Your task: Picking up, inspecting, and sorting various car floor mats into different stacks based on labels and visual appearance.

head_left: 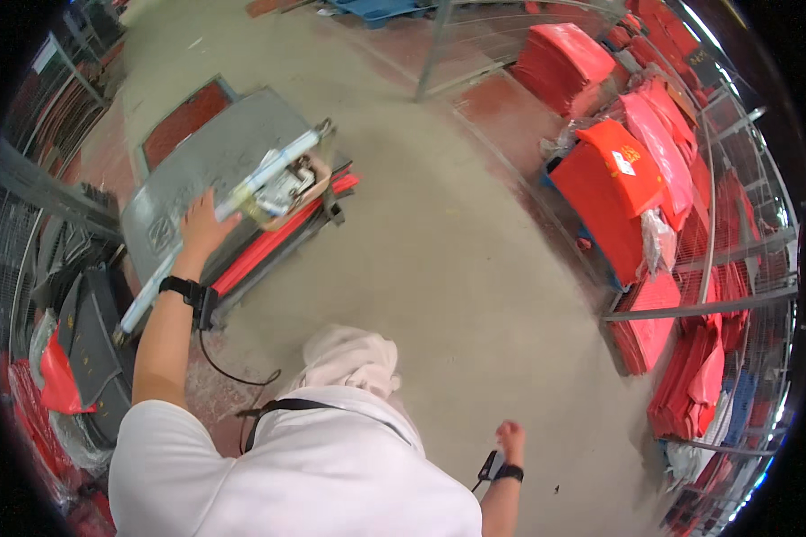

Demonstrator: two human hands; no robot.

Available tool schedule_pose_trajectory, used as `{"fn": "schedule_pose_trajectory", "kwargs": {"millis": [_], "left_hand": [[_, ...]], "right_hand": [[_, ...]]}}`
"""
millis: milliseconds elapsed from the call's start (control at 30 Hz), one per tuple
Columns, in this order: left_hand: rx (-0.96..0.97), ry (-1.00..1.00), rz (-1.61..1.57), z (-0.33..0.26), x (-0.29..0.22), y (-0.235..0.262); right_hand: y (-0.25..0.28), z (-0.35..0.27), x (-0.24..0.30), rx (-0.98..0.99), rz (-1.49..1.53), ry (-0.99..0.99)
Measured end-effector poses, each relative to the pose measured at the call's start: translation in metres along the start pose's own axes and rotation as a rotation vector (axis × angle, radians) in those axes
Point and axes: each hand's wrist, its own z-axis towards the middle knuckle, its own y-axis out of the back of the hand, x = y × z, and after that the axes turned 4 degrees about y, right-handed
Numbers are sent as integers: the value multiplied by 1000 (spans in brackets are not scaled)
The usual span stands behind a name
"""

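At the person's front left: a grey board (228, 134), laid flat, with a pale bar (143, 302) running slantwise along its near edge.

Left hand (203, 225): arm reached forward, nearly straight, elbow low; hand over the bar, back uppermost, fingers spread and pointing forward, thumb out to the right. Whether the palm bore on the bar could not be told; the fingers were not wrapped round it.

Right hand (510, 437): low at the person's right side, well apart from the board, forearm partly in view. Fingers loosely bent; exact opening too small to tell; nothing seen in its grasp.

Tray (321, 186): at the bar's far right end, filled with small mixed items, just beyond the left hand's thumb side. Red sheets (273, 237): below the bar, edges showing.

Edges and room: floor (439, 242), bare and broad, from the board's right side across to red stacks (600, 197), which stood along the right. Rail (703, 306): among those stacks, bounding the open floor. Rack (54, 195): close against the board's left edge, leaving little room there. Red panel (188, 123): beyond the board's far left corner, with floor continuing past it.
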Motion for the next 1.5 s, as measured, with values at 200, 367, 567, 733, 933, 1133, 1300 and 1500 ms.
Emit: {"fn": "schedule_pose_trajectory", "kwargs": {"millis": [200, 367, 567, 733, 933, 1133, 1300, 1500], "left_hand": [[-241, -149, 152, -103, -51, -17], [-63, -63, 223, -157, -85, -24], [279, 226, 251, -174, -201, 36], [466, 480, 427, -127, -268, 38], [587, 480, 445, 49, -371, -77], [994, -235, 107, 241, -822, -280], [778, -1028, -229, 327, -1184, -361], [424, -1357, -252, 363, -1399, -487]], "right_hand": [[14, 153, 191, 193, -74, 336], [36, 260, 270, 202, -304, 550], [133, 424, 205, 298, -523, 308], [213, 540, 169, 343, -373, 10], [294, 728, 212, 458, -360, -95], [343, 958, 329, 116, -54, 323], [330, 1083, 476, 216, 461, 78], [287, 1179, 510, -6, 612, -77]]}}
